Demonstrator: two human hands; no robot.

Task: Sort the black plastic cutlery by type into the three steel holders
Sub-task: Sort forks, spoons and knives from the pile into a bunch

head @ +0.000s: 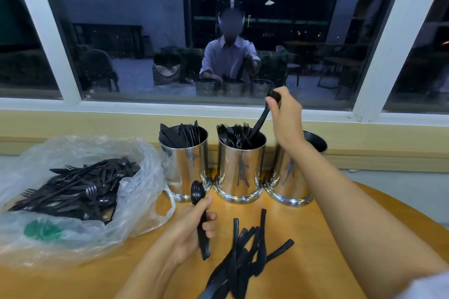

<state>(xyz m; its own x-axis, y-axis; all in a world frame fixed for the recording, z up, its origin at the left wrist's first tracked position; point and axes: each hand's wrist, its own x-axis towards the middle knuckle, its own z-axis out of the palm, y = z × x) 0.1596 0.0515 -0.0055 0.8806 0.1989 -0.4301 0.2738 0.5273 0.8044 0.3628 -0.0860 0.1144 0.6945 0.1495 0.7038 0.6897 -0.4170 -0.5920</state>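
Right hand (284, 114) is pinching a black piece (261, 121) by the handle tip, head down inside the middle holder (239, 167) with the forks, so it just needs letting go. Left hand (192, 228) grips a spoon (198, 194) over the table (303, 238); I'd guess it goes in the right holder (289, 182) next.

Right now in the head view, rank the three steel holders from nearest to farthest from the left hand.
1. Left holder, just beyond the left hand.
2. Middle holder, farther right.
3. Right holder, far right, partly behind the right forearm.
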